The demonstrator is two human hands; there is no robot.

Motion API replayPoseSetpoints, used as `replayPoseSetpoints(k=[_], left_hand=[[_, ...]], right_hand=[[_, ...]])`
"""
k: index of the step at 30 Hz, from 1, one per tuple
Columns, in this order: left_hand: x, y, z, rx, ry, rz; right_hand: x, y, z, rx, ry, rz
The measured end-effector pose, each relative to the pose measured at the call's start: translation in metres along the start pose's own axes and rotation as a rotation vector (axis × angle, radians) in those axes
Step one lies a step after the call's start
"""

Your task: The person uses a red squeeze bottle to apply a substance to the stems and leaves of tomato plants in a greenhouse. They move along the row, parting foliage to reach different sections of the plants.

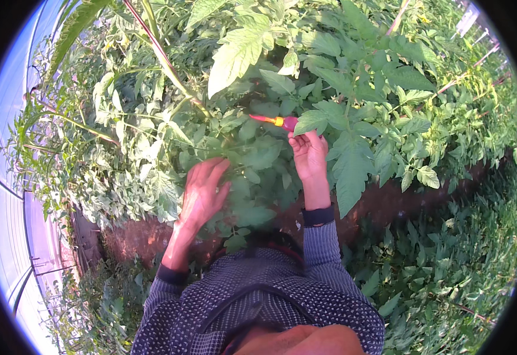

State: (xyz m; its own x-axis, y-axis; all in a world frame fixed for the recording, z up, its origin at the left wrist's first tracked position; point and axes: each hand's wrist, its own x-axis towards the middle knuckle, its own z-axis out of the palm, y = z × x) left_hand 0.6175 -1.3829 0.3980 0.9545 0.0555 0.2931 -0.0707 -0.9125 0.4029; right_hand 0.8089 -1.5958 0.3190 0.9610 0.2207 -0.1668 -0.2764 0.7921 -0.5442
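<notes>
My right hand (pixel 310 157) is closed around a small pointed hand tool (pixel 288 123) with a red tip, a yellow collar and a purple-red handle. The tip points left into the tomato foliage, and a leaf covers part of the handle. To the left, my left hand (pixel 203 188) reaches in among the tomato leaves (pixel 258 155), its back towards me. Its thumb stands apart from the index finger; whether the other fingertips pinch a stem cannot be seen. A thick tomato stem (pixel 183 88) slants down above this hand.
Dense tomato plants (pixel 129 111) fill the bed in front. A large leaf (pixel 351 166) hangs beside my right wrist. Bare brown soil (pixel 138 239) runs between the rows, with more plants (pixel 427 262) at lower right. Greenhouse sheeting (pixel 7 213) stands at left.
</notes>
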Motion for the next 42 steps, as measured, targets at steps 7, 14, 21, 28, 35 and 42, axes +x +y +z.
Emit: replayPoseSetpoints(k=[7, 14, 21, 28, 35, 42], left_hand=[[0.012, 0.013, 0.010, -0.147, 0.077, 0.171], [0.035, 0.043, 0.023, -0.223, -0.011, 0.292], [0.055, 0.073, 0.073, -0.474, 0.021, 0.064], [0.128, 0.149, 0.122, -0.448, 0.190, -0.200], [0.248, 0.118, 0.146, -0.854, 0.385, -0.477], [0.325, 0.086, 0.153, -1.405, -0.311, -0.492]], right_hand=[[-0.070, -0.037, -0.030, 0.063, 0.158, -0.170], [-0.112, -0.082, -0.111, 0.012, 0.339, -0.262], [-0.127, -0.135, -0.150, 0.024, 0.139, -0.243], [-0.108, -0.239, -0.190, 0.060, -0.092, -0.166], [-0.081, -0.325, -0.188, 0.141, -0.241, -0.222], [-0.075, -0.339, -0.202, 0.145, -0.262, -0.252]])
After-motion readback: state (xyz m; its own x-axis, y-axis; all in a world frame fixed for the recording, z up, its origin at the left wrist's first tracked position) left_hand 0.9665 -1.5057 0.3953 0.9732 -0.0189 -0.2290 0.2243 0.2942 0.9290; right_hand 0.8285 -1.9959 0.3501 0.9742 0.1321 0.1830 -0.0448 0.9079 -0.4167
